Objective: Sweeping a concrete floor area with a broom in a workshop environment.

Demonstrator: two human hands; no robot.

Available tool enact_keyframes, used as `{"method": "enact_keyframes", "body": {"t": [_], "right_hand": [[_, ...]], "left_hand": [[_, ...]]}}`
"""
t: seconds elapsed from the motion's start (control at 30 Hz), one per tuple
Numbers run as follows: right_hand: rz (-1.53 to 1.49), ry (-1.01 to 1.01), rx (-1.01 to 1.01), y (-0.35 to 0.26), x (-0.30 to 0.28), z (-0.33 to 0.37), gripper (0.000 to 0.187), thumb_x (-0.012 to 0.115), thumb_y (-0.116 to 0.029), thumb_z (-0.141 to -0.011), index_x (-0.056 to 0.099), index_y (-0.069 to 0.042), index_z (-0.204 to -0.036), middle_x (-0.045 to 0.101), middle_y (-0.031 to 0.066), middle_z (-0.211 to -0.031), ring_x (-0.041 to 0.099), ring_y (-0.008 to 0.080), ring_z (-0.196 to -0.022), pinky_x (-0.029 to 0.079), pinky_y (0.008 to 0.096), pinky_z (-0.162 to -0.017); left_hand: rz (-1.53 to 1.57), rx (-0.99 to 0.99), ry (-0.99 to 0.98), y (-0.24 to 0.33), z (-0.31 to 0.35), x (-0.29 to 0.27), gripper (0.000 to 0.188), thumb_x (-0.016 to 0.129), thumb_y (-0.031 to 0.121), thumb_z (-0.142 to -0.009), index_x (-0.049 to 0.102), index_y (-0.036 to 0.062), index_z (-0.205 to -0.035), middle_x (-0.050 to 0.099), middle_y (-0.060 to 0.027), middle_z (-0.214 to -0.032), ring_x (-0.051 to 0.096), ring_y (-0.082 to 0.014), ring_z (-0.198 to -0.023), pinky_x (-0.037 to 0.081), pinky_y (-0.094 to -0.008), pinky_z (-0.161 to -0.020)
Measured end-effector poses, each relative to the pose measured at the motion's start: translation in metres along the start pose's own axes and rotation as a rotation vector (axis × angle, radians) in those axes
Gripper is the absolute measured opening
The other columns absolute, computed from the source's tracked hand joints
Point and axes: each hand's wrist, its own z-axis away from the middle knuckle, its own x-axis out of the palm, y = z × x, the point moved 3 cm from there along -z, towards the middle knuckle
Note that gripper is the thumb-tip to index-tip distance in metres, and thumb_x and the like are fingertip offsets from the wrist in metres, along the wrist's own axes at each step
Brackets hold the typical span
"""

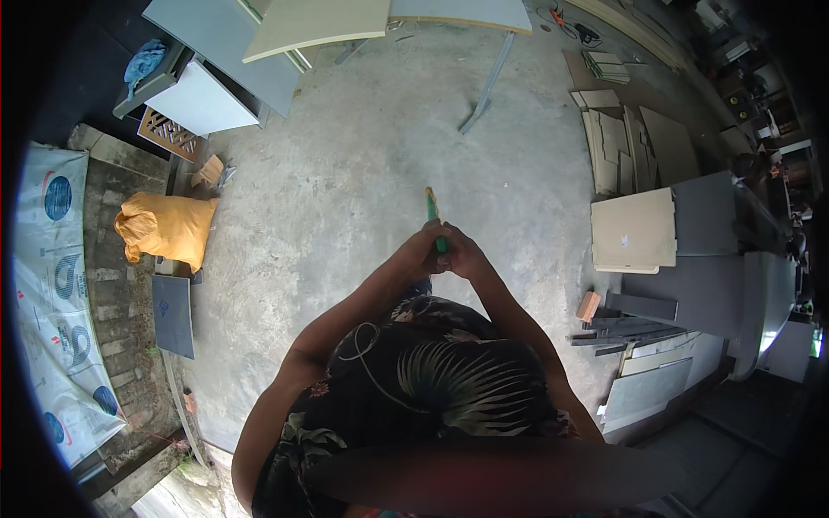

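My two hands meet in front of my body over the concrete floor. Between them is a slim green object (432,207) with a yellow-brown far end; its kind is too small to make out. My left hand (420,248) is closed around its near part. Against it from the other side, my right hand (464,253) is closed on the same object, its fingers partly hidden. The green shows again between the hands, and the object points away from me.
Stacked boards (635,231) and dark strips (643,306) lie on the right, near a brick (588,306). At left sit an orange sack (173,226) and a dark panel (174,315). Board-topped tables (319,26) stand ahead; a metal leg (492,86) reaches the floor. Cabled tools lie far right.
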Motion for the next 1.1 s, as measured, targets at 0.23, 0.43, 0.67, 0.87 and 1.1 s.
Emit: {"method": "enact_keyframes", "body": {"t": [0.23, 0.43, 0.67, 0.87, 1.1], "right_hand": [[-0.339, -0.163, 0.085, -0.087, -0.039, -0.065, 0.037, 0.043, -0.038, -0.086, 0.054, -0.003, -0.089, 0.056, 0.0073, -0.084, 0.056, 0.0176, -0.073, 0.046, 0.0289, -0.07], [-0.198, 0.586, 0.193, -0.149, -0.1, -0.102, 0.038, 0.054, -0.032, -0.08, 0.041, -0.005, -0.103, 0.053, 0.0112, -0.082, 0.055, 0.0193, -0.067, 0.048, 0.0349, -0.058], [-0.536, 0.619, -0.036, -0.275, -0.181, -0.135, 0.028, 0.054, -0.018, -0.079, 0.035, -0.003, -0.093, 0.049, 0.0109, -0.079, 0.054, 0.0168, -0.062, 0.049, 0.0257, -0.051], [-0.519, 0.407, -0.118, -0.429, -0.273, -0.149, 0.009, 0.051, -0.009, -0.079, 0.042, -0.005, -0.08, 0.047, 0.0045, -0.065, 0.05, 0.0093, -0.056, 0.045, 0.0207, -0.049], [-0.443, 0.363, -0.149, -0.587, -0.323, -0.151, 0.008, 0.051, -0.005, -0.078, 0.044, -0.006, -0.08, 0.048, 0.0027, -0.066, 0.048, 0.0077, -0.054, 0.043, 0.0207, -0.049]], "left_hand": [[-0.181, -0.18, -0.01, 0.065, -0.078, 0.045, 0.046, 0.054, 0.021, -0.076, 0.029, 0.0158, -0.114, 0.047, -0.0061, -0.068, 0.043, -0.0143, -0.047, 0.033, -0.0245, -0.038], [-0.54, -0.147, -0.099, 0.101, -0.143, 0.063, 0.066, 0.054, 0.019, -0.075, 0.015, 0.0078, -0.127, 0.05, -0.0093, -0.072, 0.045, -0.0147, -0.046, 0.034, -0.0247, -0.038], [-0.745, -0.243, -0.21, 0.146, -0.221, 0.141, 0.077, 0.051, 0.015, -0.078, -0.002, 0.0099, -0.134, 0.051, -0.0193, -0.106, 0.056, -0.0206, -0.083, 0.045, -0.0267, -0.06], [-0.978, -0.16, -0.159, 0.17, -0.344, 0.232, 0.099, 0.061, 0.025, -0.071, -0.014, -0.0062, -0.127, 0.052, -0.0148, -0.083, 0.053, -0.0183, -0.067, 0.043, -0.0264, -0.053], [-0.824, 0.007, -0.063, 0.178, -0.474, 0.309, 0.089, 0.067, 0.024, -0.067, 0.009, -0.0084, -0.125, 0.053, -0.0107, -0.075, 0.053, -0.0145, -0.061, 0.041, -0.0234, -0.05]]}}
